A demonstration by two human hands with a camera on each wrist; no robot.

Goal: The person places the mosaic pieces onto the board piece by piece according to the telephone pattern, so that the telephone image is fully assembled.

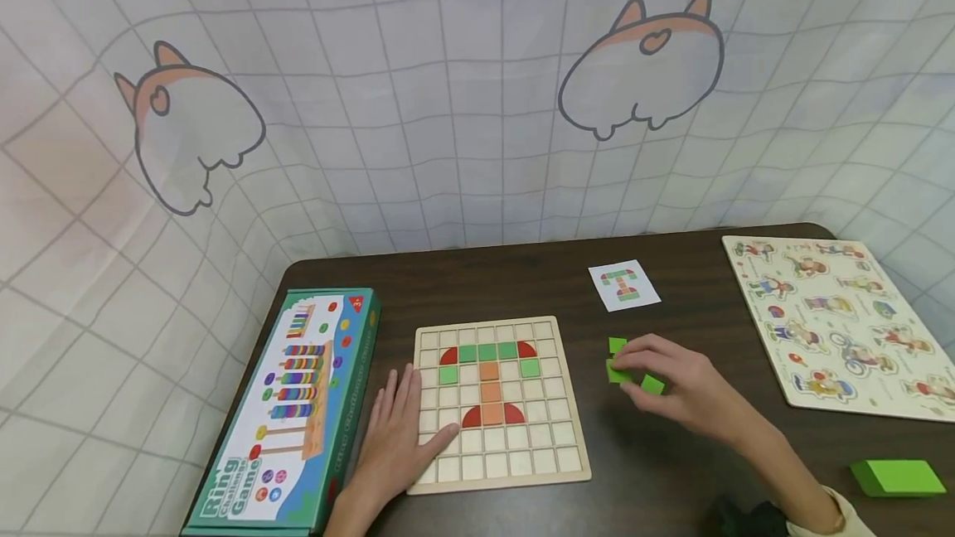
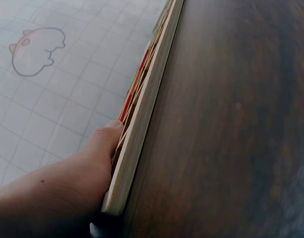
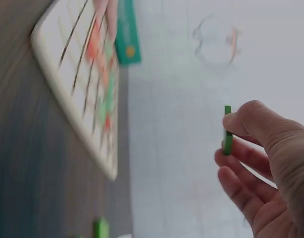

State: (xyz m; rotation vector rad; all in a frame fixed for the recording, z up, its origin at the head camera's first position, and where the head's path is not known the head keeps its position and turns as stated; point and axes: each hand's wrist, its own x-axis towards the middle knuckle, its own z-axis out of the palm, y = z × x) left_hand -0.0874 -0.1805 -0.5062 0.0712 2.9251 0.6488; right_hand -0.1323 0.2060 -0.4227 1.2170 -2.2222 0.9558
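Note:
A wooden grid board [image 1: 574, 450] lies on the table, holding green and orange square tiles and several red quarter-round pieces. My left hand [image 1: 399, 429] rests along its left side, fingers straight and thumb [image 2: 110, 134] over the board's near edge. To the right of the board, my right hand [image 1: 682, 388] pinches a thin green square tile [image 3: 228, 131] between thumb and fingertips. Other green tiles are close by: one [image 1: 618, 345] just beyond the fingertips and another [image 1: 652, 385] beside the thumb.
Left of the board lies a Ring Challenge Game box [image 1: 298, 388]. A small pattern card [image 1: 623, 285] is behind the green tiles. At the right are a board with cartoon figures [image 1: 843, 321] and a green block [image 1: 898, 478]. A tile-patterned curtain [image 1: 462, 106] hangs behind the table.

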